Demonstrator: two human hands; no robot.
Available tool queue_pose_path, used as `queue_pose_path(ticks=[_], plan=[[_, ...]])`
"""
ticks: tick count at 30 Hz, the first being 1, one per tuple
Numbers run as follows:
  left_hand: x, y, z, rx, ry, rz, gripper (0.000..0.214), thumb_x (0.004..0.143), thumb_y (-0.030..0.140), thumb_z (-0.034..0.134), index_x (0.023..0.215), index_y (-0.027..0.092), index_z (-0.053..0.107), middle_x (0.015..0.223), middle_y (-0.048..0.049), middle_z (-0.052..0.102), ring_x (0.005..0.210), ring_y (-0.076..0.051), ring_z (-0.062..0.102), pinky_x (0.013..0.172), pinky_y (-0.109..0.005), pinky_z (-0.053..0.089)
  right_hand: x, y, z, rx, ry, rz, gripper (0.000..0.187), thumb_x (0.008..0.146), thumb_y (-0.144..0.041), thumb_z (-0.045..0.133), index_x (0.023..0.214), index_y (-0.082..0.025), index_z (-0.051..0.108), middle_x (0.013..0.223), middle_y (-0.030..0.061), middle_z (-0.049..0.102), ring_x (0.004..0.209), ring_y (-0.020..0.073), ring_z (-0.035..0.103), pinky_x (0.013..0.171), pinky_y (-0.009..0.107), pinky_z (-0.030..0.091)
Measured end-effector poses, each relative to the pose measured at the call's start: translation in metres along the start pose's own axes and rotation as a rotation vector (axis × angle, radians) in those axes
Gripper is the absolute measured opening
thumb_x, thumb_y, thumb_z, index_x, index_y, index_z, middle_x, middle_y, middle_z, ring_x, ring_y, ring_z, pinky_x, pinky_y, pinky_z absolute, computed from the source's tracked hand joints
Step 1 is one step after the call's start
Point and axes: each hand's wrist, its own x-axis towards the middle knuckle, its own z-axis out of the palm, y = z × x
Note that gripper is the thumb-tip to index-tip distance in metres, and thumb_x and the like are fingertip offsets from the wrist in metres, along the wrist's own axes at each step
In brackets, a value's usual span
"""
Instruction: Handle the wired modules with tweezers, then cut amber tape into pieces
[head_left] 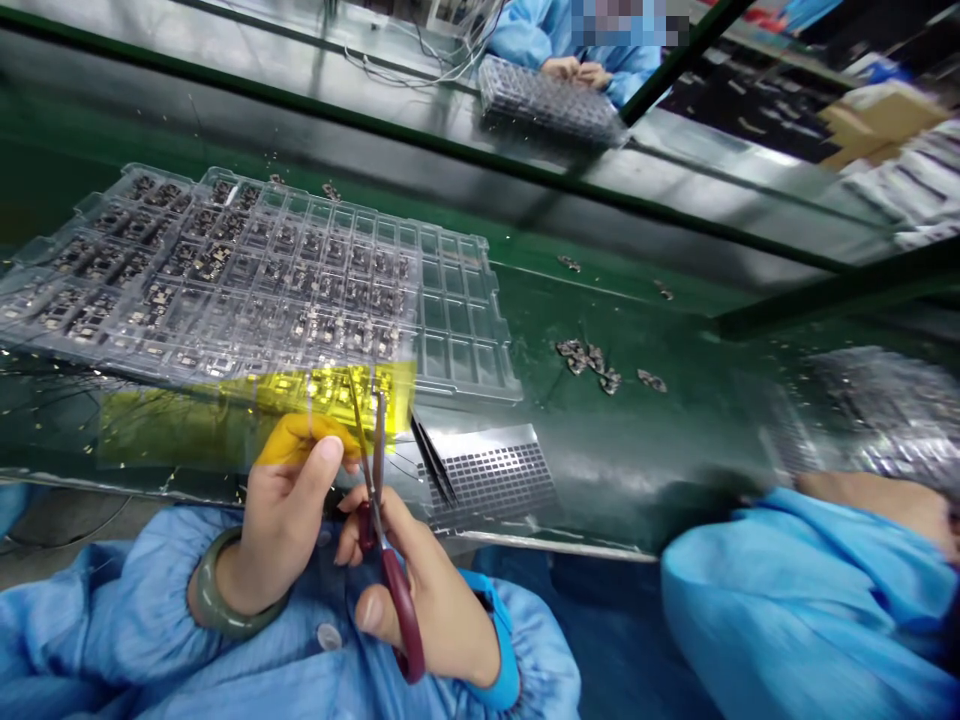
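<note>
A wide strip of clear yellow tape [180, 422] is pinched in my left hand [289, 500], thumb on top and the fingers seen through the film. My right hand [427, 590] is wrapped round the dark red handles of a pair of scissors [379, 460]. The scissor blades stand slightly apart at the strip, near its right end. Just beyond lie overlapping clear plastic trays [465, 330], many of their pockets filled with small circuit boards [330, 255]. Right of the scissors, black tweezers [433, 460] rest on a sheet of small dark labels [499, 465].
Several small boards [592, 358] lie loose on the green table [600, 460]. Thin black wires [45, 385] spread at the left. A co-worker's blue sleeve [810, 600] is close on the right, beside blurred trays [892, 410]. Across a green rail, another person's hands [577, 72] touch a tray [547, 100].
</note>
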Motion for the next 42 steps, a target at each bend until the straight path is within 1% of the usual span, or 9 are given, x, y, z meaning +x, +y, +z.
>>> queue_pose_path(ticks=[6, 8, 13, 16, 22, 28, 33, 38, 42], plan=[[0.0003, 0.0025, 0.0031, 0.006, 0.004, -0.027, 0.026, 0.082, 0.043, 0.07, 0.087, 0.017, 0.068, 0.076, -0.004, 0.07, 0.067, -0.017, 0.066, 0.06, -0.026, 0.055, 0.0028, -0.0012, 0.0032, 0.011, 0.024, 0.029, 0.073, 0.074, -0.081, 0.054, 0.114, -0.02, 0.049, 0.081, 0.0027, 0.061, 0.07, 0.0175, 0.058, 0.067, 0.031, 0.048], [-0.0003, 0.0031, 0.0023, -0.006, -0.013, -0.071, 0.026, 0.082, 0.043, 0.07, 0.087, 0.018, 0.068, 0.069, -0.0024, 0.068, 0.061, -0.016, 0.064, 0.056, -0.026, 0.054, 0.0036, -0.0011, 0.0038, 0.02, 0.029, 0.036, 0.073, 0.072, -0.081, 0.056, 0.113, -0.02, 0.05, 0.08, 0.0023, 0.061, 0.069, 0.0173, 0.058, 0.067, 0.031, 0.047], [-0.0028, 0.0012, -0.0016, -0.02, -0.078, -0.169, 0.029, 0.085, 0.046, 0.066, 0.076, 0.018, 0.068, 0.053, 0.0006, 0.061, 0.046, -0.012, 0.057, 0.05, -0.025, 0.053, 0.0058, -0.001, 0.0052, 0.025, 0.037, 0.052, 0.073, 0.072, -0.081, 0.056, 0.111, -0.02, 0.051, 0.078, 0.0017, 0.061, 0.068, 0.0174, 0.057, 0.064, 0.03, 0.046], [-0.0025, -0.0006, -0.0026, -0.017, -0.07, -0.174, 0.031, 0.084, 0.047, 0.066, 0.077, 0.018, 0.069, 0.052, 0.0002, 0.061, 0.045, -0.013, 0.056, 0.049, -0.026, 0.053, 0.007, -0.0019, 0.0053, 0.024, 0.029, 0.061, 0.074, 0.072, -0.081, 0.057, 0.112, -0.02, 0.051, 0.077, 0.0016, 0.061, 0.067, 0.0171, 0.056, 0.064, 0.03, 0.046], [0.0, -0.0033, -0.0031, -0.019, -0.044, -0.12, 0.027, 0.082, 0.046, 0.069, 0.085, 0.019, 0.07, 0.051, 0.0025, 0.057, 0.045, -0.013, 0.055, 0.046, -0.024, 0.048, 0.0065, -0.0039, 0.0053, 0.027, 0.032, 0.062, 0.074, 0.071, -0.081, 0.057, 0.111, -0.019, 0.051, 0.076, 0.0014, 0.06, 0.066, 0.0167, 0.056, 0.065, 0.03, 0.046], [-0.0008, -0.0056, -0.0062, 0.035, -0.042, -0.091, 0.032, 0.085, 0.045, 0.066, 0.071, 0.017, 0.069, 0.054, 0.0003, 0.058, 0.051, -0.012, 0.055, 0.053, -0.024, 0.049, 0.0056, -0.0027, 0.006, 0.029, 0.04, 0.057, 0.072, 0.073, -0.08, 0.056, 0.112, -0.02, 0.051, 0.076, 0.0011, 0.06, 0.065, 0.0164, 0.055, 0.062, 0.029, 0.045], [-0.0008, -0.0054, -0.0055, 0.0, -0.053, -0.125, 0.032, 0.085, 0.047, 0.066, 0.077, 0.016, 0.072, 0.066, -0.0035, 0.067, 0.06, -0.014, 0.063, 0.059, -0.025, 0.053, 0.0063, -0.0022, 0.0057, 0.02, 0.025, 0.067, 0.074, 0.074, -0.081, 0.055, 0.114, -0.02, 0.05, 0.076, 0.0015, 0.06, 0.065, 0.0168, 0.054, 0.063, 0.03, 0.046], [-0.0001, -0.0044, -0.0046, 0.022, -0.043, -0.098, 0.032, 0.085, 0.046, 0.067, 0.081, 0.014, 0.072, 0.074, -0.0061, 0.072, 0.069, -0.016, 0.067, 0.062, -0.024, 0.053, 0.0062, -0.0034, 0.0053, 0.025, 0.029, 0.073, 0.073, 0.074, -0.08, 0.056, 0.113, -0.019, 0.05, 0.074, 0.0006, 0.058, 0.063, 0.0155, 0.053, 0.061, 0.029, 0.044], [-0.0004, -0.0028, -0.0037, 0.005, -0.059, -0.062, 0.026, 0.087, 0.041, 0.066, 0.083, 0.016, 0.071, 0.078, -0.0047, 0.072, 0.075, -0.016, 0.068, 0.065, -0.024, 0.053, 0.0054, -0.0025, 0.0063, 0.035, 0.055, 0.094, 0.073, 0.072, -0.079, 0.059, 0.113, -0.018, 0.052, 0.069, -0.0012, 0.056, 0.059, 0.0137, 0.049, 0.057, 0.026, 0.041]])
